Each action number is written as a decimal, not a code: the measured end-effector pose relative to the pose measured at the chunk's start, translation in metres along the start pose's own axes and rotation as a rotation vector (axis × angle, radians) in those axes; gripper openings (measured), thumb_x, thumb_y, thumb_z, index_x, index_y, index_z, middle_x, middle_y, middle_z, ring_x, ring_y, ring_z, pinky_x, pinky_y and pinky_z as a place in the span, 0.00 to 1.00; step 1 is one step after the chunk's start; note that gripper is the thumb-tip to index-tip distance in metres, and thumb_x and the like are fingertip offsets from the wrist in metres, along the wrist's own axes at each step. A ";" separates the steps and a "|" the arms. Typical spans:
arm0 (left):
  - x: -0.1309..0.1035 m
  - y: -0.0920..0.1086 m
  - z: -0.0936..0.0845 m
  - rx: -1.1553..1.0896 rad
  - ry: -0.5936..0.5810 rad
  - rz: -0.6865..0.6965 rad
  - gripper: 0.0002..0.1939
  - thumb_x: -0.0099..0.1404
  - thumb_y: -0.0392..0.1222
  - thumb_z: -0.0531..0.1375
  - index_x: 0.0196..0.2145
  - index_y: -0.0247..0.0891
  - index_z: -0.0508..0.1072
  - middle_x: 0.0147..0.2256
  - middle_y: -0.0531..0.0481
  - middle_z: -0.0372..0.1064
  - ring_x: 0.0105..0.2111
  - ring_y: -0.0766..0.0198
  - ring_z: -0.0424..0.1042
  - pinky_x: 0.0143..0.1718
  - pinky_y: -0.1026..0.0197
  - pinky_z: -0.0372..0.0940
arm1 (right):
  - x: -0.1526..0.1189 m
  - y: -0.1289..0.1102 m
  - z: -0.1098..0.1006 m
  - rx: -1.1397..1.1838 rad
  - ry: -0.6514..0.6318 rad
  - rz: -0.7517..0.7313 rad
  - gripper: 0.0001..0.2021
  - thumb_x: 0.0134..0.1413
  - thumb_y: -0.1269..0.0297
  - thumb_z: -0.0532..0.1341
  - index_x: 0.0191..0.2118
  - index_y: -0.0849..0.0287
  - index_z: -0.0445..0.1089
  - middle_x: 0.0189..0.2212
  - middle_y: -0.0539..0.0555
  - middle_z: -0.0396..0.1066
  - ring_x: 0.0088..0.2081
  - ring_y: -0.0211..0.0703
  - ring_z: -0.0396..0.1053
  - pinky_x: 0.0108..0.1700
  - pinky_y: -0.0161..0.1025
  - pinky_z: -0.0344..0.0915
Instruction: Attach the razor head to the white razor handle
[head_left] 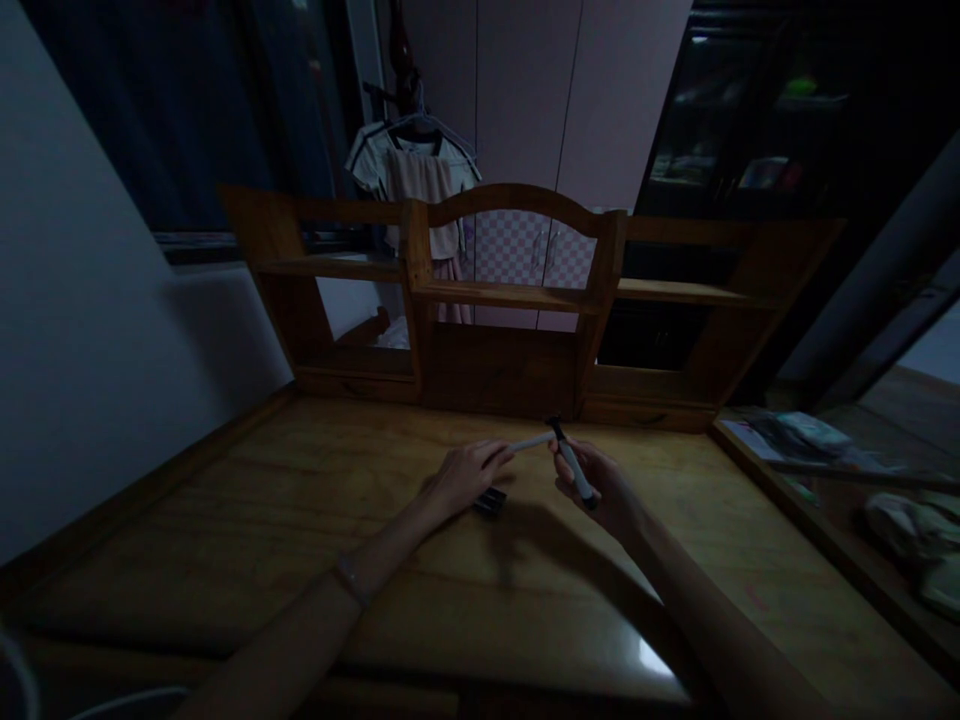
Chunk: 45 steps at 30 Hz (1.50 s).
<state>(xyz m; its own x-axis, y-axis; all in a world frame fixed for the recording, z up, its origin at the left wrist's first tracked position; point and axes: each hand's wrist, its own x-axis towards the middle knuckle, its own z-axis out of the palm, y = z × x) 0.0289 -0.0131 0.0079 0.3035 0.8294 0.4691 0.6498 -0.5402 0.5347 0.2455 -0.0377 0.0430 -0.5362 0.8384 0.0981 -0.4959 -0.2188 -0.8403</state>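
Over the wooden desk (360, 470), my left hand (466, 478) pinches one end of a thin pale strip (531, 441). The strip's other end meets the dark head of a grey-handled tool (574, 470), which looks like a razor or small brush. Fingers of my right hand (600, 485) are wrapped round its handle, which slants down to the right. A small black object (490, 501) lies on the desk just below my left hand, partly covered by it. The room is dim, so the tool's head is hard to make out.
A wooden shelf unit (510, 294) stands along the desk's back edge. Clothes on hangers (420, 175) hang behind it at the left. On the right, a lower surface holds plastic-wrapped things (814, 432) and crumpled cloth (911, 530).
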 end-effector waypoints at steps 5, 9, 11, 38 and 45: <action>0.002 -0.005 -0.003 -0.020 0.039 -0.103 0.17 0.69 0.50 0.47 0.41 0.42 0.73 0.33 0.50 0.73 0.33 0.63 0.71 0.35 0.65 0.60 | 0.003 0.003 -0.009 0.064 0.020 0.017 0.10 0.60 0.63 0.53 0.38 0.63 0.69 0.22 0.49 0.68 0.12 0.24 0.44 0.19 0.27 0.53; 0.002 0.000 -0.005 -0.135 0.059 -0.085 0.18 0.68 0.50 0.47 0.38 0.39 0.72 0.31 0.51 0.71 0.31 0.64 0.69 0.34 0.66 0.60 | 0.006 0.009 -0.012 0.085 0.031 0.051 0.11 0.59 0.63 0.53 0.37 0.64 0.69 0.24 0.51 0.70 0.13 0.24 0.47 0.21 0.27 0.56; 0.001 0.005 -0.005 -0.177 0.040 -0.072 0.18 0.68 0.51 0.48 0.37 0.38 0.72 0.31 0.52 0.70 0.31 0.64 0.69 0.34 0.66 0.60 | 0.006 0.010 -0.012 0.087 0.034 0.059 0.11 0.60 0.63 0.53 0.38 0.64 0.69 0.25 0.52 0.71 0.13 0.24 0.48 0.21 0.27 0.56; 0.001 0.007 -0.006 -0.262 -0.056 -0.050 0.18 0.67 0.50 0.50 0.38 0.37 0.74 0.32 0.50 0.73 0.33 0.63 0.69 0.37 0.65 0.61 | 0.009 0.014 -0.013 0.093 0.009 0.078 0.10 0.60 0.63 0.52 0.36 0.64 0.68 0.24 0.53 0.72 0.11 0.24 0.48 0.18 0.26 0.54; 0.002 0.006 -0.006 -0.297 -0.068 -0.043 0.18 0.67 0.50 0.50 0.38 0.37 0.74 0.33 0.51 0.73 0.33 0.63 0.69 0.37 0.66 0.61 | 0.008 0.014 -0.012 0.067 0.006 0.075 0.12 0.61 0.63 0.51 0.37 0.64 0.67 0.24 0.53 0.73 0.11 0.24 0.48 0.19 0.26 0.55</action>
<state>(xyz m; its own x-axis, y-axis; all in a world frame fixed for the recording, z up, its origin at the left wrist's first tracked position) 0.0294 -0.0159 0.0158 0.3322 0.8548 0.3987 0.4344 -0.5139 0.7397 0.2423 -0.0282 0.0260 -0.5697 0.8211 0.0334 -0.4992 -0.3136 -0.8077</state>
